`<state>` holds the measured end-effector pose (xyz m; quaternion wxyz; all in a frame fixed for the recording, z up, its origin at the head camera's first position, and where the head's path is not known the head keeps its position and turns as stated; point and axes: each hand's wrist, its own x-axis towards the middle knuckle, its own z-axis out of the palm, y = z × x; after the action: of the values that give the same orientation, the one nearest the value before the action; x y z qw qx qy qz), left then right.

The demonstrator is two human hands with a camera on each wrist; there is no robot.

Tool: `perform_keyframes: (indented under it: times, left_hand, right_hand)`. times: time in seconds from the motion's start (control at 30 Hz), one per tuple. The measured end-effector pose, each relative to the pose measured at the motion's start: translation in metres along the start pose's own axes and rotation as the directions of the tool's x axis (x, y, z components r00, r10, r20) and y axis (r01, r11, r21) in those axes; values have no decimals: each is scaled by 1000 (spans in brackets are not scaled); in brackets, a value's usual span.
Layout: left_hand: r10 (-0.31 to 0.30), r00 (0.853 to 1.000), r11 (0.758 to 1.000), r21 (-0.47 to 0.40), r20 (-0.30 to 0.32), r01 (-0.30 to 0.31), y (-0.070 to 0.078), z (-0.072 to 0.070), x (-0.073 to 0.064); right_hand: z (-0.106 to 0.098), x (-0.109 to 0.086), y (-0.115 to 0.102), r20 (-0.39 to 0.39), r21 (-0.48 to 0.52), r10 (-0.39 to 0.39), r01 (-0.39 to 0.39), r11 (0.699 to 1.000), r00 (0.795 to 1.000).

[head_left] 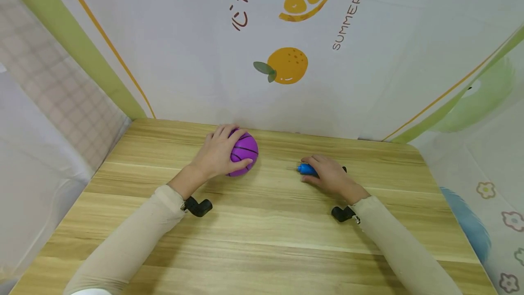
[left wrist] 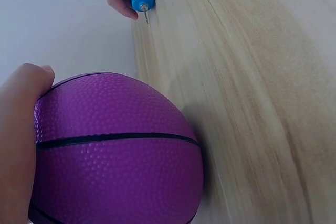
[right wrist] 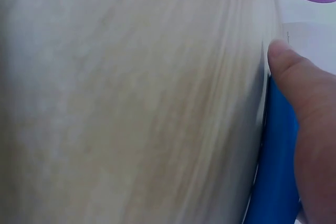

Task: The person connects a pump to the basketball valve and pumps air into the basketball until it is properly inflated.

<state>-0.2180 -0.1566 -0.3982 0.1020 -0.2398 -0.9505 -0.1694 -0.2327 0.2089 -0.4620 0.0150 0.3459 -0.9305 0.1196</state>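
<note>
A purple toy basketball (head_left: pixel 246 150) with black seams rests on the wooden table, left of the middle and near its back edge. My left hand (head_left: pixel 217 153) grips it from the left, fingers over the top and thumb along the near side. To the right, my right hand (head_left: pixel 327 174) holds a blue ball pump (head_left: pixel 306 169) lying low along the tabletop. The pump's thin metal needle (left wrist: pixel 147 17) points toward the ball, with a gap of bare wood between them. In the right wrist view the thumb (right wrist: pixel 294 72) lies along the blue barrel (right wrist: pixel 278 156); the palm hides much of the pump.
The light wooden table (head_left: pixel 254 249) spreads in front of both arms. Right behind its far edge hangs a white cloth (head_left: pixel 196 67) printed with oranges and lettering. More printed cloth hangs at the left and right sides. A black camera mount sits on each wrist.
</note>
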Motion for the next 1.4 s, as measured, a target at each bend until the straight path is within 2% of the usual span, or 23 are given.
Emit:
perform_keyframes:
  times: [0.37, 0.6, 0.77, 0.9, 0.97, 1.1, 1.4]
  left_hand:
    - [9, 1000, 1000, -4, -5, -9, -1, 1, -1]
    - [-6, 1000, 1000, -12, -2, 6, -2, 2, -2]
    - [-3, 997, 999, -38, -72, 0, -1, 6, -2]
    - [32, 986, 999, -30, -165, -38, -2, 10, 0]
    - [46, 982, 999, -11, -185, -49, -3, 12, 1]
    - [50, 983, 999, 11, -176, -49, -6, 16, 1]
    - [58, 986, 998, -8, -159, -60, -8, 15, -2]
  right_hand:
    - [-1, -1, -1, 4, 5, 9, -9, 1000, 1000]
    - [0, 0, 0, 10, -3, 18, -18, 1000, 1000]
    - [0, 0, 0, 8, -1, 14, -14, 1000, 1000]
    - [0, 0, -1, 8, -2, 16, -16, 1000, 1000]
    - [0, 0, -1, 8, -1, 19, -19, 1000, 1000]
    - [1, 0, -2, 8, -2, 16, -16, 1000, 1000]
    - [-1, 1, -3, -7, 7, 8, -8, 1000, 1000]
